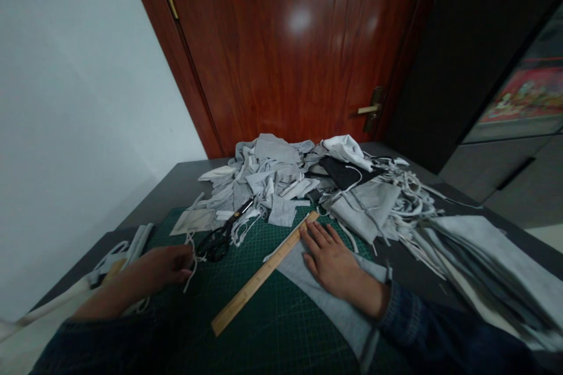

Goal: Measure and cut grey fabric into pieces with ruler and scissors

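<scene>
My right hand (pixel 332 261) lies flat with fingers spread on a piece of grey fabric (pixel 308 281). Its fingertips touch the upper end of a wooden ruler (pixel 259 278), which lies slantwise along the fabric's left edge. On the left, my left hand (pixel 165 266) has its fingers drawn together at a thin white cord (pixel 192 263), which seems pinched at the fingertips. Black-handled scissors (pixel 220 237) rest just beyond that hand, blades pointing away. Beneath all this is a green cutting mat (pixel 240 269) with grid lines.
Grey fabric scraps (pixel 272 158) are heaped at the back. Tangled strips (pixel 413 193) and folded fabric (pixel 488 246) lie to the right. White cloth (pixel 53 304) is at the left, beside a wall (pixel 79 70). A brown door (pixel 285 41) stands behind the dark table (pixel 176 179).
</scene>
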A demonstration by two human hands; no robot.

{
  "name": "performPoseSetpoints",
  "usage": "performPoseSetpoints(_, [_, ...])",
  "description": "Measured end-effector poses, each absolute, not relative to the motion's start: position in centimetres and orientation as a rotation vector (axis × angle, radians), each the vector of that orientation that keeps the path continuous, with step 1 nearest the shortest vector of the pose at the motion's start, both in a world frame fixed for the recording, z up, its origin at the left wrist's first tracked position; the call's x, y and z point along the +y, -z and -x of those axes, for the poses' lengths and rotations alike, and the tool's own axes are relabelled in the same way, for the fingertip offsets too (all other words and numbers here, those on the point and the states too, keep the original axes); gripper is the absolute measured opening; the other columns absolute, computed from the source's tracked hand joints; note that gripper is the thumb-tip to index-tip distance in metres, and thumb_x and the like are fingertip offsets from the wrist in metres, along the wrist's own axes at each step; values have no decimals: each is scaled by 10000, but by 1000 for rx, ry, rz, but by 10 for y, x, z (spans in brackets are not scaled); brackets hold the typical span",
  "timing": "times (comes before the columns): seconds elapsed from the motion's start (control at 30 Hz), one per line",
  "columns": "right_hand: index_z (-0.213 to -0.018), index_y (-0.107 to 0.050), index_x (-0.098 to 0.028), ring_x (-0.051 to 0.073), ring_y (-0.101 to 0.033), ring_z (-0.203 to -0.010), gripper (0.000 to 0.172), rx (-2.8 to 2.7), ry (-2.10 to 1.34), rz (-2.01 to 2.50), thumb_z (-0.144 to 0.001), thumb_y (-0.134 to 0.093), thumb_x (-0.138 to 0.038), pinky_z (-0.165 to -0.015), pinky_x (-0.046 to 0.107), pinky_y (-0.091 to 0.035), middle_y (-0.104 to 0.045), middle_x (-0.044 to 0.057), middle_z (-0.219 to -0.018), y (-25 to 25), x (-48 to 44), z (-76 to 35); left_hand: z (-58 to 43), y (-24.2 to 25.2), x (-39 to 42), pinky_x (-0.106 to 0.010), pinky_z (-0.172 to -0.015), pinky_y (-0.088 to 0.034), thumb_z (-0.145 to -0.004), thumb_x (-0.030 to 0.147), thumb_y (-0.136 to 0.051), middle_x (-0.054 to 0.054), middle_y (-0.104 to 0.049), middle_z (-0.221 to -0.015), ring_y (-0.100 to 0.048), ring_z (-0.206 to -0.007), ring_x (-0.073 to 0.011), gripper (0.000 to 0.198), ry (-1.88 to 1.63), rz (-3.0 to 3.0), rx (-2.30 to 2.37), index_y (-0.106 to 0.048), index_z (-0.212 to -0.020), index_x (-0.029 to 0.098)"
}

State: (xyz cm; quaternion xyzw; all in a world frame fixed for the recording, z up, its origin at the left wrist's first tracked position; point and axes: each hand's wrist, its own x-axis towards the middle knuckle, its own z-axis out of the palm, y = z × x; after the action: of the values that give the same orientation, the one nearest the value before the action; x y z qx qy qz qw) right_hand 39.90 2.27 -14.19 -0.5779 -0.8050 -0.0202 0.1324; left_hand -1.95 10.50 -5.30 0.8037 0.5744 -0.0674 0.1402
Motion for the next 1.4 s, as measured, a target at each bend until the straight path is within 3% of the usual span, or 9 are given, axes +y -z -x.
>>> performPoseSetpoints(0.1, [-1619,-337,-144,324,-300,-1542,630,-2319,42,1670,-1045,-464,-369,-1260,542,-216,-294,177,-1676,140,23,-398,-16,34,102,-269,-680,-426,-882,402,-498,53,-711,-732,-650,-706,-179,220,-107,-2317,1788,-669,-848,268])
performPoseSetpoints(0.17, [-1616,-345,-150,325,-299,-1543,626,-2312,16,1676,-1045,-466,-377,-1261,553,-209,-293,178,-1676,138,23,-398,-62,26,97,-289,-729,-460,-925,475,-485,17,-758,-878,-684,-795,-197,304,-470,-2339,1782,-691,-1008,267])
performPoseSetpoints(0.23, [-1615,-347,-143,335,-296,-1543,630,-2312,-16,1680,-1046,-466,-387,-1261,565,-201,-287,186,-1675,135,23,-397,-116,25,94,-293,-767,-480,-919,434,-521,2,-764,-910,-696,-839,-198,267,-576,-2404,1527,-707,-965,248])
performPoseSetpoints(0.43, [-1613,-343,-121,349,-262,-1553,654,-2300,-85,1662,-1044,-469,-418,-1268,580,-164,-276,200,-1674,133,25,-397,-239,59,124,-301,-901,-498,-930,238,-588,-65,-779,-969,-699,-954,-201,183,-595,-2498,1222,-741,-841,195])
performPoseSetpoints(0.53, [-1603,-360,-106,357,-258,-1553,649,-2298,-111,1654,-1045,-464,-420,-1267,586,-159,-288,218,-1665,130,25,-396,-262,73,143,-301,-853,-512,-958,213,-566,-66,-776,-920,-706,-885,-196,196,-572,-2493,1243,-738,-866,185])
performPoseSetpoints(0.73, [-1583,-390,-75,374,-275,-1544,639,-2294,-136,1646,-1043,-461,-408,-1266,575,-176,-315,245,-1648,122,24,-395,-275,86,148,-276,-753,-501,-950,169,-590,-42,-748,-875,-696,-812,-182,86,-550,-2481,1328,-669,-981,185])
performPoseSetpoints(1.0, [-1585,-381,-80,369,-273,-1546,649,-2298,-111,1640,-1035,-476,-412,-1266,569,-178,-308,230,-1657,122,24,-396,-285,84,149,-299,-835,-472,-971,149,-527,-77,-726,-979,-671,-919,-202,127,-455,-2589,1340,-644,-940,188])
performPoseSetpoints(1.2, [-1595,-357,-67,376,-244,-1554,660,-2298,-146,1633,-1040,-467,-407,-1271,569,-160,-236,239,-1673,121,24,-396,-275,77,150,-304,-792,-459,-934,134,-562,-56,-721,-879,-666,-846,-205,116,-337,-2645,1320,-654,-891,191])
performPoseSetpoints(1.4, [-1594,-356,-57,381,-246,-1552,664,-2321,-137,1644,-1041,-457,-410,-1271,570,-153,-247,243,-1671,122,25,-396,-272,79,147,-300,-828,-473,-964,163,-540,-59,-722,-921,-670,-888,-200,111,-349,-2658,1311,-634,-915,197])
